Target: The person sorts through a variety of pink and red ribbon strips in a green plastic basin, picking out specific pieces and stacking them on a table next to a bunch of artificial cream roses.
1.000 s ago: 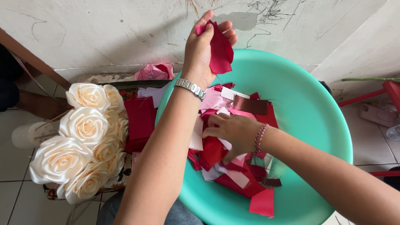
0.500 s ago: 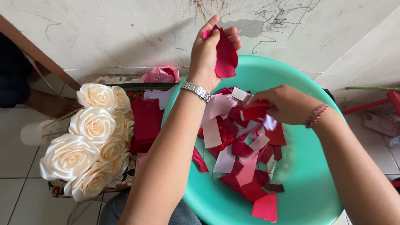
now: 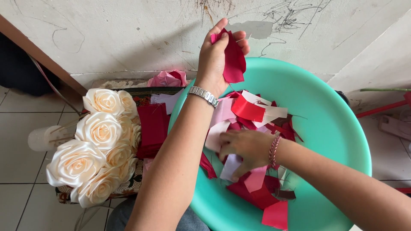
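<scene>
Right hand (image 3: pixel 246 147) palm down in a turquoise basin (image 3: pixel 334 128), fingers curled onto pale pink fabric scraps (image 3: pixel 233 164) among red ones, cream fabric roses (image 3: pixel 96 145) just left of the basin, left hand (image 3: pixel 220 57) raised beyond, pinching a dark red fabric piece (image 3: pixel 234 60) near the wall (image 3: pixel 128 34)

Basin (image 3: pixel 325 111) lower rim cut off by bottom edge. Right hand (image 3: pixel 246 147) fingertips buried among fabric scraps (image 3: pixel 257 115). Red object (image 3: pixel 381 109) at right edge cropped, unidentifiable.
</scene>
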